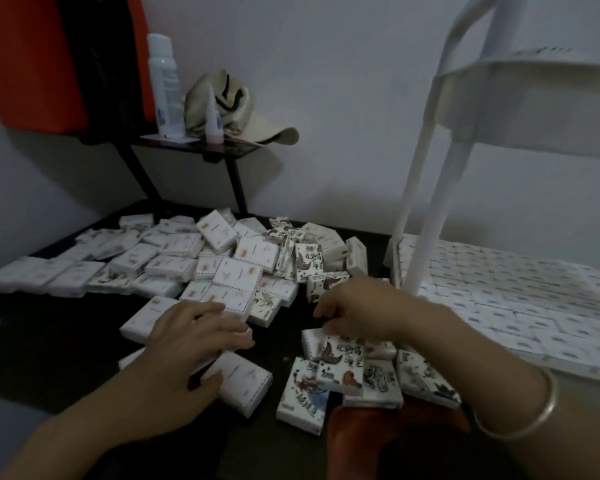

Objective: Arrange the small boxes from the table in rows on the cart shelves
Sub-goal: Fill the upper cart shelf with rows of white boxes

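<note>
Small boxes, some plain white and some with ink drawings, lie in a loose heap across the dark table. My left hand lies over a white box near the front, fingers on top and thumb curled at its near edge. My right hand reaches over a cluster of printed boxes, its fingers bent down onto a white box; the fingertips are hidden. On the right stands the white cart, and its lower shelf holds flat rows of boxes.
A black stand at the back carries a spray bottle, a small tube and a cream cap. An orange and black thing hangs at the top left. The cart's upper shelf overhangs the right side. A silver bangle circles my right wrist.
</note>
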`<action>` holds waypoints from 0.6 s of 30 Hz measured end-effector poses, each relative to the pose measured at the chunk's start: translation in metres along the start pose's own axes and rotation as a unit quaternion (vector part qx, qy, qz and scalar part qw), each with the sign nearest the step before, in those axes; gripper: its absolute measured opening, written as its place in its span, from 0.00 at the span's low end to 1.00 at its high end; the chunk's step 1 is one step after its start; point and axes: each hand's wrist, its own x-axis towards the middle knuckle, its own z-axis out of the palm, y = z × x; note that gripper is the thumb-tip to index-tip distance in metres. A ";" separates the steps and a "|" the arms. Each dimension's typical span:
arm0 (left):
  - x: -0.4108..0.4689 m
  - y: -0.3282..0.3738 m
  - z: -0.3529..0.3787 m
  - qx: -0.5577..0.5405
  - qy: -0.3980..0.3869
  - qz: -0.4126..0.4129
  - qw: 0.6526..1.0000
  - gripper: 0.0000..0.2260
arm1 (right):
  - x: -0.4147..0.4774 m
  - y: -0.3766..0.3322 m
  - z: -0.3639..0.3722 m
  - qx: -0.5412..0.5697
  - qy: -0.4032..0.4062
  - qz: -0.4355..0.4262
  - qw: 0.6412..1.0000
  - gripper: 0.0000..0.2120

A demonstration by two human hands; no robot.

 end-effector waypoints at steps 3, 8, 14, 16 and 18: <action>-0.002 -0.006 0.001 -0.009 -0.045 0.022 0.999 0.25 | 0.015 0.000 -0.010 0.038 -0.035 -0.006 0.999 0.16; 0.002 -0.011 0.007 0.013 -0.038 0.035 0.999 0.24 | 0.028 -0.005 -0.016 -0.015 -0.167 0.010 0.986 0.26; 0.016 0.000 0.010 -0.019 0.007 0.001 1.000 0.25 | 0.029 -0.006 -0.009 0.039 -0.180 0.002 0.983 0.24; 0.020 0.002 0.012 -0.030 0.026 -0.021 0.999 0.25 | 0.029 -0.001 -0.003 0.070 -0.131 0.005 0.989 0.22; 0.025 0.003 0.012 -0.032 0.040 -0.034 0.998 0.25 | 0.029 0.006 0.005 0.133 -0.059 0.018 0.989 0.20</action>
